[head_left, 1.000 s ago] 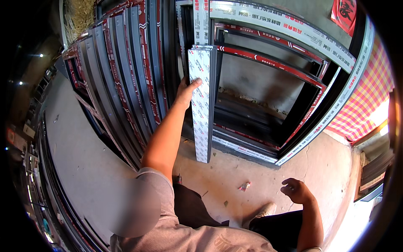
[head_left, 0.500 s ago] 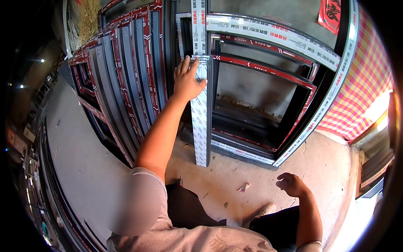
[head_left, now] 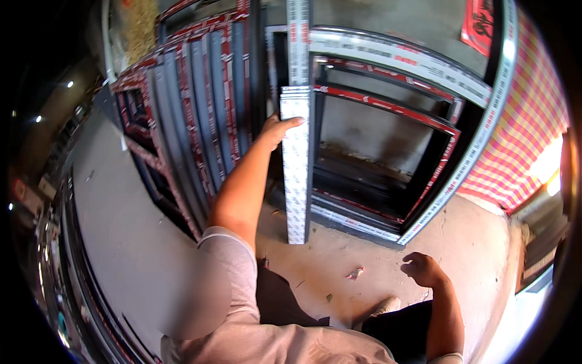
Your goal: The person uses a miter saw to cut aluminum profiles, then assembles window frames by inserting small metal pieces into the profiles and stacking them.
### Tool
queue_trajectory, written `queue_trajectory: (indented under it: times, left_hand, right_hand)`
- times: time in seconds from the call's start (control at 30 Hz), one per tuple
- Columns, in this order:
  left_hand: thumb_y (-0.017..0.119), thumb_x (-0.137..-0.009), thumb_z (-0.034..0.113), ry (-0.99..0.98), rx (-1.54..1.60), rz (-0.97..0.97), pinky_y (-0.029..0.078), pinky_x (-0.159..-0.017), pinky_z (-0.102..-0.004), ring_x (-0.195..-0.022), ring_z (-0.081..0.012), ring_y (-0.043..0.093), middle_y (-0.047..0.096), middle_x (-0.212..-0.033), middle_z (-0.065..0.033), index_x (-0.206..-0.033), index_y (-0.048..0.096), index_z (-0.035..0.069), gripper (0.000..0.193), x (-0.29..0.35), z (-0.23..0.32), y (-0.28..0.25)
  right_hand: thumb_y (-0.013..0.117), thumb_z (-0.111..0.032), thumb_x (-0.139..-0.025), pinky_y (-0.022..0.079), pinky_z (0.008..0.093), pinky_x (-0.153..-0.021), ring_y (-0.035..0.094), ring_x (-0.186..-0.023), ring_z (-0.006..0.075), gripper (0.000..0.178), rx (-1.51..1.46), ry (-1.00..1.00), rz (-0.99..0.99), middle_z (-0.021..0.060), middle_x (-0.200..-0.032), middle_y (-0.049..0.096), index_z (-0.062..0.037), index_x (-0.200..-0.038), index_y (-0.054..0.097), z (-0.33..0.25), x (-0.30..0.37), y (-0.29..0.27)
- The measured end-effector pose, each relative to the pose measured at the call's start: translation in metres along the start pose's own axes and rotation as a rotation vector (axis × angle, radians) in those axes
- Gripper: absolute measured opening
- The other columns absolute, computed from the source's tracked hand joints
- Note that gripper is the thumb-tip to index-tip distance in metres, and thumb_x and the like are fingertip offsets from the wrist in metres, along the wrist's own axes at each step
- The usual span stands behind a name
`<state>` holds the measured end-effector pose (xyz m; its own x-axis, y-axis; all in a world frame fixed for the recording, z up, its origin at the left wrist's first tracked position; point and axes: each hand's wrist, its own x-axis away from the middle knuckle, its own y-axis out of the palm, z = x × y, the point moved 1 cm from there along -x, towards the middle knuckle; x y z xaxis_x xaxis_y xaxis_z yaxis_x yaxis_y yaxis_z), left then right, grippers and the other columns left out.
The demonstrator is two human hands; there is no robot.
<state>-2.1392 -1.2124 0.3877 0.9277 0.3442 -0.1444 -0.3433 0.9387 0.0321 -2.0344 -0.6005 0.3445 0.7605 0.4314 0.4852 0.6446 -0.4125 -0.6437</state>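
A stack of frame profiles [head_left: 295, 182], long and flat with white printed film on the front, stands upright on the floor against the large window frame [head_left: 388, 51]. Its layered top end lies just above my left hand [head_left: 279, 130]. That hand is closed on the stack's left edge, thumb across the white face, the other fingers mostly hidden behind. My right hand [head_left: 422, 270] hangs low at the right, half curled with a gap between thumb and fingers. Nothing shows in it, and it touches nothing.
Several grey and red-taped frames [head_left: 200, 91] lean at the left. Long dark profiles [head_left: 91, 291] lie along the far left. A checked cloth [head_left: 503, 151] hangs at the right. A small scrap of wrapper [head_left: 355, 273] lies on the floor near my shoe [head_left: 388, 304].
My left hand has moved from the top of the profile stack down to its left edge and closed round it. The view has shifted slightly; my right hand keeps its place.
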Motion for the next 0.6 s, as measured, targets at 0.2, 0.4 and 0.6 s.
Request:
queue_trajectory:
  times: [0.2, 0.4, 0.6]
  left_hand:
    - [0.095, -0.077, 0.027, 0.108, -0.057, 0.434, 0.060, -0.083, -0.0386, -0.098, -0.0271, 0.074, 0.073, -0.116, -0.0195, -0.131, 0.058, -0.004, 0.072, 0.069, 0.012, -0.044]
    - [0.093, -0.080, 0.021, 0.163, -0.026, 0.772, 0.060, -0.085, -0.0398, -0.096, -0.0280, 0.075, 0.074, -0.113, -0.0182, -0.128, 0.059, -0.005, 0.064, 0.132, 0.033, -0.164]
    - [0.092, -0.081, 0.021, 0.145, -0.013, 0.787, 0.060, -0.075, -0.0351, -0.090, -0.0235, 0.075, 0.075, -0.110, -0.0160, -0.129, 0.060, -0.005, 0.063, 0.153, 0.032, -0.191]
  right_hand:
    - [0.072, -0.030, -0.094, 0.059, 0.0375, -0.082, 0.076, -0.092, 0.0258, 0.040, 0.023, 0.058, -0.019, 0.0169, -0.100, 0.078, -0.0058, -0.126, 0.071, 0.014, 0.005, 0.002]
    - [0.071, -0.027, -0.093, 0.059, 0.0360, -0.078, 0.076, -0.089, 0.0218, 0.039, -0.008, 0.037, -0.015, 0.0140, -0.093, 0.077, -0.0019, -0.123, 0.071, 0.017, -0.002, 0.001]
    - [0.070, -0.026, -0.093, 0.058, 0.0357, -0.076, 0.075, -0.083, 0.0214, 0.039, -0.030, 0.077, 0.010, 0.0141, -0.088, 0.076, -0.0003, -0.122, 0.070, 0.028, -0.013, 0.002]
